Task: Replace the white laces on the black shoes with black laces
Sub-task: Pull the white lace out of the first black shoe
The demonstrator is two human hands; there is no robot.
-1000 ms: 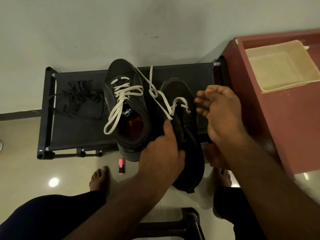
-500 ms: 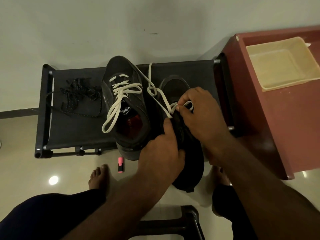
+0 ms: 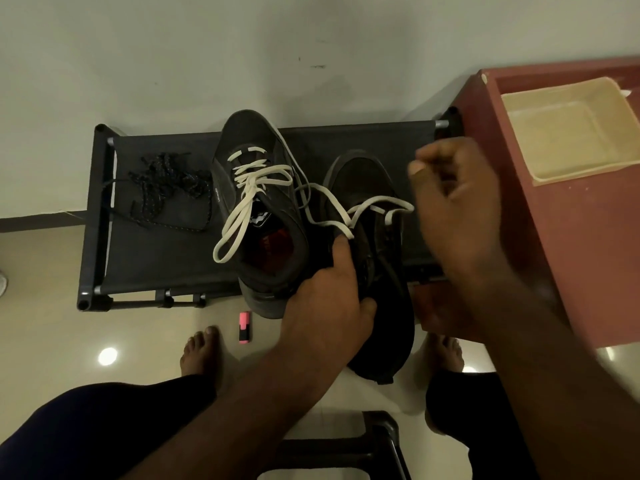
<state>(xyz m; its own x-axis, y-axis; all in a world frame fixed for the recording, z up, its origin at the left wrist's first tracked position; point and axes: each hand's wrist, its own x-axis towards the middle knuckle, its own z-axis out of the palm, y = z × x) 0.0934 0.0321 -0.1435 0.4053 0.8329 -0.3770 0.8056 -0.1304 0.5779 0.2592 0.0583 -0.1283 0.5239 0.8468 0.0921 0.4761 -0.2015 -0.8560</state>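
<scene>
Our left hand (image 3: 329, 299) grips the shoe (image 3: 360, 181); our right hand (image 3: 457, 209), curled beside its white lace (image 3: 330, 222), may pinch it, we cannot tell. We should pull it out eyelet by eyelet. The black laces (image 3: 166, 192) lie far left of both hands.

Left hand (image 3: 329, 306): palm down, fingers wrapped round the side of the black shoe (image 3: 391, 323). Thumb (image 3: 341, 252) straight, tip pressed on the shoe beside the white lace (image 3: 394, 202). Left forearm (image 3: 242, 410) bare, enters from lower left.

Right hand (image 3: 457, 209): held up to the right of the shoe, fingers curled, motion-blurred. A loop of the lace reaches its lower fingers, but the grip itself is not resolvable. Right forearm (image 3: 554, 375) bare, enters from lower right
</scene>
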